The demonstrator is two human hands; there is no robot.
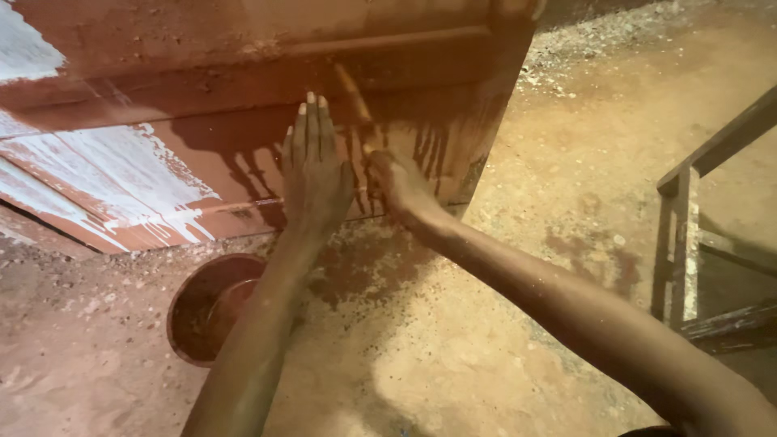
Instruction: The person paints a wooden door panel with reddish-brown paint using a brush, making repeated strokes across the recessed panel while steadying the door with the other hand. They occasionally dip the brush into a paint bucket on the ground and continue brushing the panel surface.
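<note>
A large reddish-brown metal panel (243, 89) lies tilted across the top of the head view, wet with dark paint that runs down in drips; white patches cover its left part. My left hand (314, 162) lies flat on the panel, fingers straight and pressed together. Just to its right, my right hand (398, 182) is closed around a paint-covered brush (354, 95), whose handle points up and left against the wet surface. Dark drips run down the panel between and beside both hands.
A round bowl (212, 306) holding brown paint sits on the sandy ground below the panel, partly behind my left forearm. A wooden frame (688, 235) stands at the right edge. Gravel lies at the top right.
</note>
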